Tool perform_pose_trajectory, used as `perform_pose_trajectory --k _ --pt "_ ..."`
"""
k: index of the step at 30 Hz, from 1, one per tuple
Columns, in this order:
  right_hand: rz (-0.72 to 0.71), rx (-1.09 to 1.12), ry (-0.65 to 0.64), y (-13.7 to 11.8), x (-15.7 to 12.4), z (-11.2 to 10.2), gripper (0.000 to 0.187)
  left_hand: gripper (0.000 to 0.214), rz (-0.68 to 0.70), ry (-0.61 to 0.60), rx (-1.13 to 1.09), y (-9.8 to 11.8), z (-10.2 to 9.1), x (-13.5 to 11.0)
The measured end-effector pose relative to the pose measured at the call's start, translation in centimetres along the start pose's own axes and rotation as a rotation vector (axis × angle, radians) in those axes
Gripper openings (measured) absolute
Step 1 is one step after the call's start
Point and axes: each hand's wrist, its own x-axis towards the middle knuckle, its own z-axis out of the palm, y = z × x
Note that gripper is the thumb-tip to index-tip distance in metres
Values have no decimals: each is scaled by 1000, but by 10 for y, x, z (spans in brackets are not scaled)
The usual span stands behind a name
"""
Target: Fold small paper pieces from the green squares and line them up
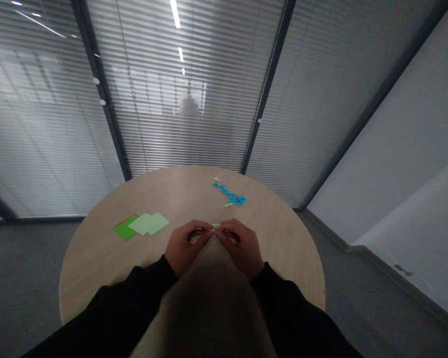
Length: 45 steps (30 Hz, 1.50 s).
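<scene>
Both of my hands meet over the near middle of the round table (93, 278). Between their fingertips is a small piece of folded light green paper (214, 226), mostly covered by the fingers. My left hand (188, 244) pinches it from the left with thumb and forefinger. From the other side, my right hand (242, 244) grips it the same way. Beyond the right hand lie several small blue folded paper pieces (231, 197) in a slanting group. A light green folded piece (229, 204) lies at their near end, and a yellow one (216, 179) at the far end.
Left of my hands, light green paper sheets (155, 223) partly overlap a darker green sheet (125, 229), with a thin red edge showing. Glass panels with blinds (186, 144) stand behind the table's far edge. A white wall (403, 164) is on the right.
</scene>
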Motion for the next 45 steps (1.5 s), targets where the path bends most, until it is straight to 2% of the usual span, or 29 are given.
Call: perform_pose_trajectory --k 4,7,11,15,19,22,27,32,37,45 --pt "-8 -15 6 -1 -2 4 7 10 12 33 47 -1 3 -1" --pt "50 51 38 0 -5 9 6 8 15 59 64 -1 6 -1" --pt "122 110 74 2 -8 12 19 6 43 61 70 -1 6 -1" --pt "98 69 30 1 -6 11 11 6 51 48 71 -1 7 -2" --pt "117 96 46 1 -5 12 9 7 53 41 63 -3 9 -3" --pt "108 91 54 1 -6 13 7 8 40 44 28 -5 10 -4" --pt "107 105 63 1 -6 13 7 25 6 44 -38 -6 12 -5" --pt "168 170 43 2 -7 14 11 21 -2 32 -16 -4 13 -4" --pt "187 231 20 6 -8 15 11 21 -71 3 -114 -6 14 -2" --pt "317 353 45 6 -6 18 24 16 -89 48 -60 -3 10 0"
